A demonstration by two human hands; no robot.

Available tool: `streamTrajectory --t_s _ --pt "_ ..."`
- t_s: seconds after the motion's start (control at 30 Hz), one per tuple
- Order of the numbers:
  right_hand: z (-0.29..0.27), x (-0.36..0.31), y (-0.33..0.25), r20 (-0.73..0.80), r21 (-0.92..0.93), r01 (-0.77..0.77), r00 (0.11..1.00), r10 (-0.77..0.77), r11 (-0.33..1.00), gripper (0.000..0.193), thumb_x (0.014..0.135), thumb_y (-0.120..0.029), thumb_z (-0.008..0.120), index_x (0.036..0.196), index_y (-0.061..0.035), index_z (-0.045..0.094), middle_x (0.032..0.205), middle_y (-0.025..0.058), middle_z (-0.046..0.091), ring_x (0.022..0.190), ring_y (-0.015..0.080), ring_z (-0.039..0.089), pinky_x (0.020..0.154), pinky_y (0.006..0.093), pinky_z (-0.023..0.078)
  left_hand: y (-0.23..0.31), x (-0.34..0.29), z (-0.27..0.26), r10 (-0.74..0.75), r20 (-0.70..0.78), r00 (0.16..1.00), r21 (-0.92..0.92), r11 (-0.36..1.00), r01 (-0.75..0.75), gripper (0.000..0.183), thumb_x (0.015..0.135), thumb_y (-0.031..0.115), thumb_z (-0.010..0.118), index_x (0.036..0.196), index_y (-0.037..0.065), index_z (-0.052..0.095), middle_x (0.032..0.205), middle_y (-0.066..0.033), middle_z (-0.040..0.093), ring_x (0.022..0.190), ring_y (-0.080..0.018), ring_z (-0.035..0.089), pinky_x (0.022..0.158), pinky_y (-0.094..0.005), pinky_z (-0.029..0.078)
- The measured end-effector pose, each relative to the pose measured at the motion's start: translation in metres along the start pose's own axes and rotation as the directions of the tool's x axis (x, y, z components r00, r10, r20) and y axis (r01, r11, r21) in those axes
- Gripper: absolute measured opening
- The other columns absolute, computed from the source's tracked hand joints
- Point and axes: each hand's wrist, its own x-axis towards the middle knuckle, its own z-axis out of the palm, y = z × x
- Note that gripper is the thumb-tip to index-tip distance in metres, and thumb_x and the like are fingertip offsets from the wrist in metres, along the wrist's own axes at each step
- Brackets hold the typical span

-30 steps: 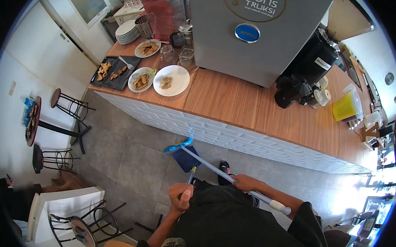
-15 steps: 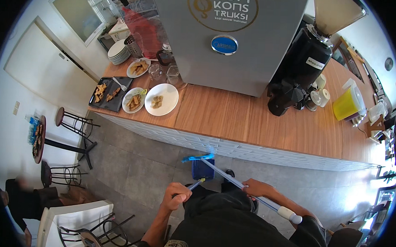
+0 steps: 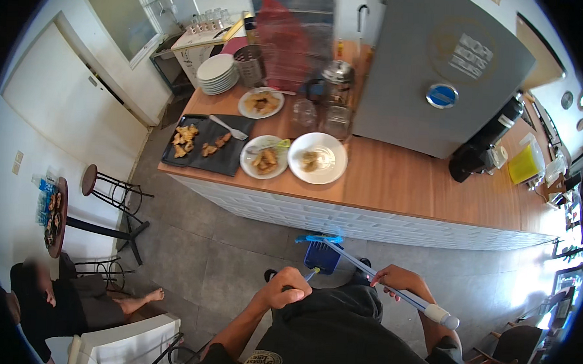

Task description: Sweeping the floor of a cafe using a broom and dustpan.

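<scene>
My left hand (image 3: 287, 288) is closed around the upper end of the dustpan's thin handle. The dark blue dustpan (image 3: 322, 259) is on the grey floor by my feet, close to the counter's base. My right hand (image 3: 398, 281) grips the pale blue pole of a broom (image 3: 359, 265), whose white-capped top end lies along my right forearm. The broom's bright blue head (image 3: 316, 239) is at the far edge of the dustpan, and the pole crosses over the pan's right side. Whether any dirt lies in the pan is too small to tell.
Ahead runs a wood-topped counter (image 3: 395, 180) with plates of food (image 3: 264, 157), a black tray (image 3: 234, 155), stacked plates (image 3: 218, 71) and a tall grey machine (image 3: 433, 71). To the left are a stool (image 3: 91, 180), a round table (image 3: 57, 217) and a seated person (image 3: 42, 295).
My view has swung left and toward the counter's left end, so the counter items appear farther right. Both hands keep their grips. Broom head and dustpan remain together near the counter's base.
</scene>
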Motion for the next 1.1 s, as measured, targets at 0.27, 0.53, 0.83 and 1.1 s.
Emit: streamTrajectory --t_s 0.27,0.53,0.83,1.1 --pt "0.049 0.020 -0.104 -0.100 0.081 -0.131 0.985 0.139 0.988 0.027 0.088 -0.015 0.043 0.103 -0.0079 0.065 0.065 0.0052 0.056 0.049 0.0136 0.054 0.042 0.0291 0.050 0.042 -0.047 -0.096 0.024 0.144 0.989 -0.039 0.999 -0.019 0.033 0.077 0.019 0.045 0.053 0.005 0.029 0.048 -0.0063 0.028 0.039 -0.0202 0.030 0.043 -0.0345 0.025" --pt "0.058 0.054 -0.152 -0.093 0.017 -0.110 0.989 0.112 0.994 0.027 0.086 -0.010 0.040 0.098 -0.0057 0.064 0.063 0.0069 0.055 0.048 0.0159 0.056 0.043 0.0320 0.049 0.058 -0.061 -0.167 -0.083 0.228 0.970 0.102 0.993 0.061 0.033 0.079 0.020 0.047 0.054 0.003 0.034 0.049 -0.0084 0.033 0.041 -0.0220 0.035 0.046 -0.0346 0.029" --pt "0.095 0.109 -0.239 -0.070 -0.019 -0.242 0.968 0.240 0.970 0.029 0.088 -0.016 0.042 0.101 -0.0080 0.067 0.067 0.0068 0.056 0.051 0.0153 0.056 0.046 0.0291 0.050 0.087 -0.102 -0.267 -0.101 0.262 0.960 0.080 0.993 0.082 0.035 0.083 0.022 0.046 0.057 0.003 0.033 0.050 -0.0086 0.031 0.042 -0.0236 0.035 0.046 -0.0356 0.028" --pt "0.136 0.147 -0.324 -0.039 -0.110 -0.259 0.966 0.256 0.960 0.029 0.088 -0.016 0.042 0.102 -0.0079 0.067 0.066 0.0056 0.056 0.052 0.0146 0.056 0.046 0.0299 0.050 0.107 -0.149 -0.339 -0.052 0.249 0.967 0.012 0.999 0.051 0.030 0.078 0.018 0.047 0.057 0.001 0.033 0.050 -0.0086 0.027 0.044 -0.0203 0.031 0.048 -0.0344 0.027"
